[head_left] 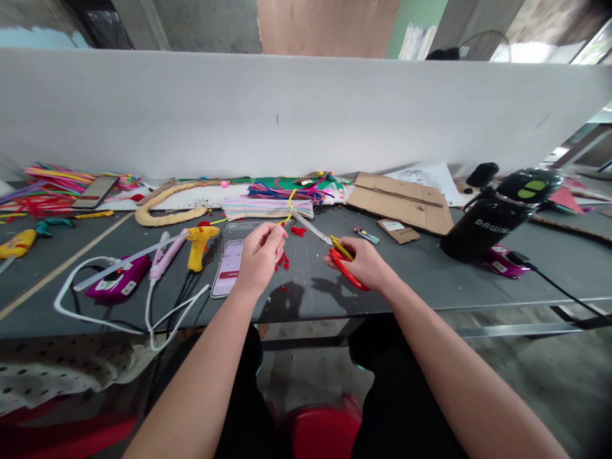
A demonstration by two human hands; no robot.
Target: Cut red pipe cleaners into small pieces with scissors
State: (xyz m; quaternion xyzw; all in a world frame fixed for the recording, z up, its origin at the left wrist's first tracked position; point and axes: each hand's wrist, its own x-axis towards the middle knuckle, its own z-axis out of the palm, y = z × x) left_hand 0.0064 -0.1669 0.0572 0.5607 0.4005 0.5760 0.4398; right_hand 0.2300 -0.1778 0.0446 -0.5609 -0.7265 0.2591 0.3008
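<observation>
My left hand (261, 255) is closed in a pinch on a thin yellow pipe cleaner (289, 205) that curls upward from the fingertips. My right hand (366, 262) grips red-and-yellow-handled scissors (335, 250), whose metal blades point left and up toward the pipe cleaner. Both hands hover just above the dark grey table (310, 280). Small red scraps (283, 260) lie on the table under the left hand, more (299, 231) near the blade tips. A phone (228, 268) with a lit screen lies just left of my left hand.
A yellow glue gun (198, 245), a pink tool (162, 256) and a purple device (117, 280) with white cables lie at left. A pastel pipe cleaner bundle (268, 207), cardboard (401, 199) and a black bottle (500, 213) lie behind. A white partition (306, 115) backs the table.
</observation>
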